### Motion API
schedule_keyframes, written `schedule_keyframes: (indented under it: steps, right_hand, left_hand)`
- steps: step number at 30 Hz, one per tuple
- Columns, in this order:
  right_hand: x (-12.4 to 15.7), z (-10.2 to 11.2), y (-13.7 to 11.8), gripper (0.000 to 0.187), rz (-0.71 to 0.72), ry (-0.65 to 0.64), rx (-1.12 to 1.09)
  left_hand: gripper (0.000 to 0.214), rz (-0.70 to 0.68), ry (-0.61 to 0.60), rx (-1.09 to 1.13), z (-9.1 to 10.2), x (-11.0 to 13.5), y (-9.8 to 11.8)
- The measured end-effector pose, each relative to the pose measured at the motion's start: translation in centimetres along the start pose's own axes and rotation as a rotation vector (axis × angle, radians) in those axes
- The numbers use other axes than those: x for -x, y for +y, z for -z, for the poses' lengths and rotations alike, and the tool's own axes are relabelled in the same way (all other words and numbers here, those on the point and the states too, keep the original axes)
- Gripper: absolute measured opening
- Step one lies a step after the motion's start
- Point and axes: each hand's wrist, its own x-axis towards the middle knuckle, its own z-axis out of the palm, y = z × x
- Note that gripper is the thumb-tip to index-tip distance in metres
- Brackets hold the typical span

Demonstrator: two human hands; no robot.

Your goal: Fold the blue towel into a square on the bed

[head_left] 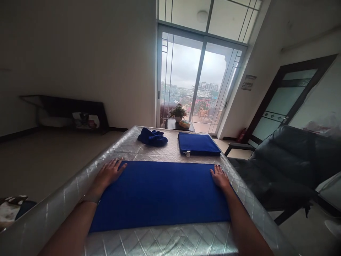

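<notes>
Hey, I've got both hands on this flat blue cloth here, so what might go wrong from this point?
The flat blue cloth lies on a shiny quilted cover, so it might slide or crease if your left hand and right hand push unevenly.
The folded blue cloth sits close to the right edge, so a bump could send it over.
</notes>
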Motion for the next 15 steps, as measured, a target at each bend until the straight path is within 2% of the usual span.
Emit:
schedule_keyframes:
  steps: [5, 8, 12, 15]
  right_hand:
    - [0.1, -0.2, -0.2, 0.069, -0.013, 0.024, -0.017]
    - [0.2, -0.4, -0.2, 0.069, -0.018, 0.04, -0.032]
    - [0.3, -0.4, -0.3, 0.069, -0.02, 0.052, -0.043]
    - [0.3, -0.4, -0.4, 0.068, -0.017, 0.058, -0.049]
  left_hand:
    - [0.066, -0.03, 0.184, -0.035, 1.6, 1.2, 1.3]
    - [0.062, -0.049, 0.244, -0.076, 2.5, 2.0, 2.3]
    - [0.058, -0.091, 0.228, -0.074, 3.7, 2.7, 4.3]
    - [0.059, -0.203, 0.135, 0.082, 4.2, 3.0, 7.8]
